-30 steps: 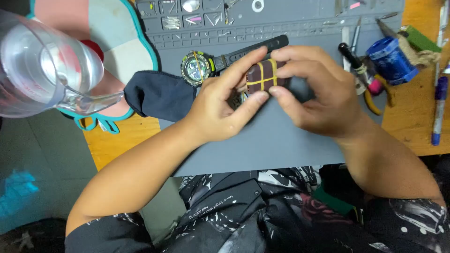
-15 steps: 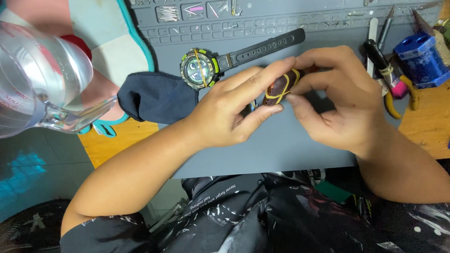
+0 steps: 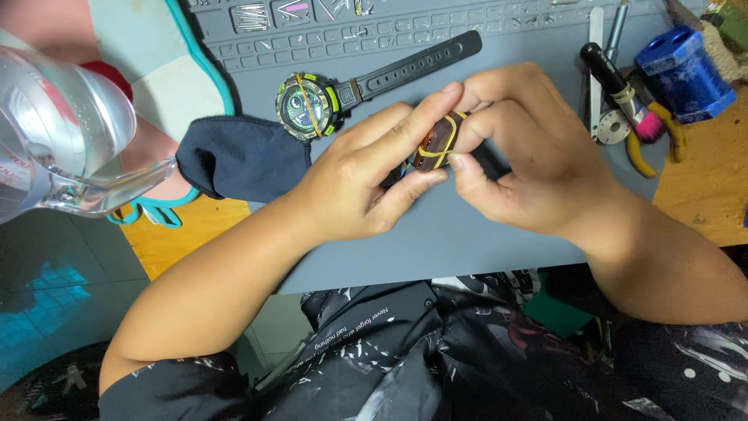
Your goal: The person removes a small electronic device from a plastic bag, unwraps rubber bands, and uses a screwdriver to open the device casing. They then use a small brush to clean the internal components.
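Both hands meet over the grey mat (image 3: 436,234) around a small brown block (image 3: 435,143) wrapped with a yellow band (image 3: 428,150). The left hand (image 3: 354,183) closes on it from the left: the index finger lies along the block's upper side and the thumb presses up from below, so the block is pinched between them. The right hand (image 3: 526,156) closes on it from the right, its fingertips (image 3: 460,161) curled tight against the block's right face and lower end. What sits behind those curled fingers is hidden, though a dark part shows just beyond them.

The block lies between the two sets of fingertips, held clear of the mat. Its long axis runs tilted, upper end leaning right toward the right hand's fingers, lower end toward the left thumb. Both hands touch it; neither is clearly nearer, but the left thumb and index span more of its length, while the right fingertips work at its edge, where the band crosses.

Beyond the left fingers, up and to the left, a watch (image 3: 312,105) with a green-rimmed face lies flat, its strap reaching right above the knuckles. A dark cloth (image 3: 238,156) lies left of the left wrist. Tools and a blue pot (image 3: 686,74) sit past the right hand, well apart from the block.
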